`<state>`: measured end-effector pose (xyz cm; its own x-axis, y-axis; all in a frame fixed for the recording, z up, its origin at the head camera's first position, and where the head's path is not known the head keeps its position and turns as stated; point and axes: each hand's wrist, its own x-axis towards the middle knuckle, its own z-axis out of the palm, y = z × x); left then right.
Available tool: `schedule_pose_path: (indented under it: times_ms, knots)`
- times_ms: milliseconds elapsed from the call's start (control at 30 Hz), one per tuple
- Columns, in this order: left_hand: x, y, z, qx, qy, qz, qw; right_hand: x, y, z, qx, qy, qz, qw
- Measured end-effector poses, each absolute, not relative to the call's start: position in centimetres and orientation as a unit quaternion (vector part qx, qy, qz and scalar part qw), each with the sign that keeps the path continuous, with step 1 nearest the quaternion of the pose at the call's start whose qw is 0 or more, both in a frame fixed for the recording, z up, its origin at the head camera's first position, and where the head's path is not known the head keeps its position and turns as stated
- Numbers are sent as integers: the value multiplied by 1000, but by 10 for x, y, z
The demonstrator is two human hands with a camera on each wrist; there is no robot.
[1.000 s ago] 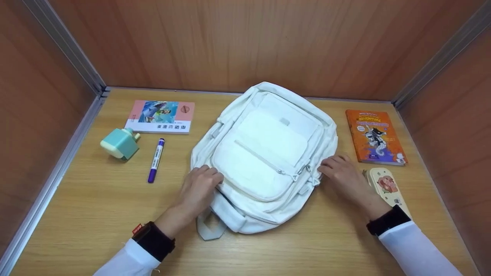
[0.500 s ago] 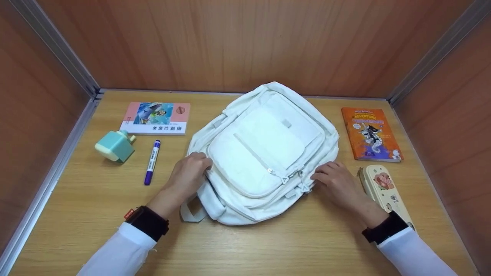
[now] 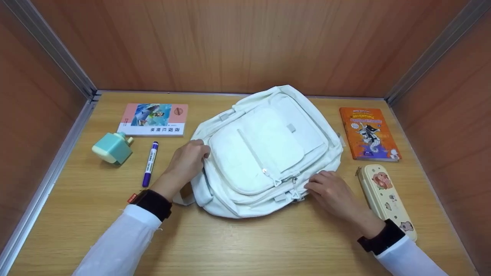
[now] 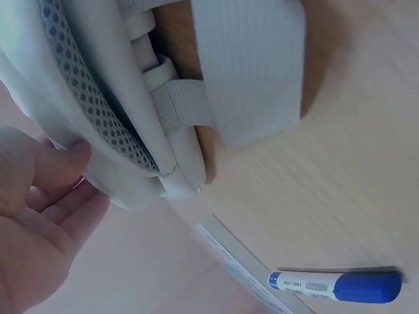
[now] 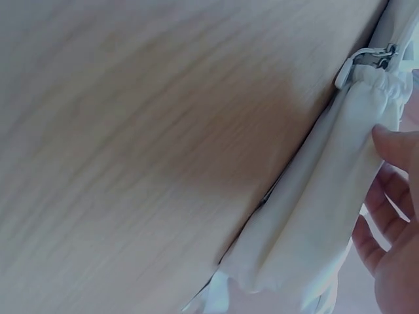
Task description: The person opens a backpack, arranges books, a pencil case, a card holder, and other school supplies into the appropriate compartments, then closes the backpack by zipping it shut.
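Note:
A white backpack (image 3: pixel 261 153) lies front side up in the middle of the table, tilted with its top toward the back right. My left hand (image 3: pixel 188 159) pinches its left side; in the left wrist view, thumb and fingers meet on the fabric beside the grey mesh padding (image 4: pixel 91 98), and a wide strap (image 4: pixel 255 65) hangs off the bag. At the lower right side, my right hand (image 3: pixel 332 191) holds the bag's edge. The right wrist view shows that thumb on the side pocket (image 5: pixel 321 190), below a zipper pull (image 5: pixel 347 69), with the fingers curled behind.
To the left lie a pink and white book (image 3: pixel 153 130), a teal and cream pencil sharpener (image 3: pixel 115 149) and a purple marker (image 3: pixel 150 165). On the right are an orange book (image 3: pixel 370 134) and a cream pencil case (image 3: pixel 389 203). Wooden panels (image 3: pixel 245 46) enclose the table.
Both hands have turned the backpack clockwise: its lower end has swung left and away from me, its top to the right. The left hand has moved farther back, the right slightly nearer.

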<state>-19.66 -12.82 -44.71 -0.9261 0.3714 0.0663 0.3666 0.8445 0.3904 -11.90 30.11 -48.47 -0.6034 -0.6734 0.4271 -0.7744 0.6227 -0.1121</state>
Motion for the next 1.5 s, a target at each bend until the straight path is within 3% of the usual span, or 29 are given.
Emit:
schedule_pose_path:
  times_ms: [333,767,1133,1500]
  knots:
    - [-223,-123,-444,159,960,226,51,-108,289,-487,418,-877,151,184]
    - [-249,-118,-449,181,960,214,1,-100,273,-485,424,-874,150,185]
    - [-262,-111,-452,167,960,224,0,-95,265,-487,430,-872,152,177]
    - [-272,-101,-457,175,954,239,-47,-87,257,-484,433,-874,145,166]
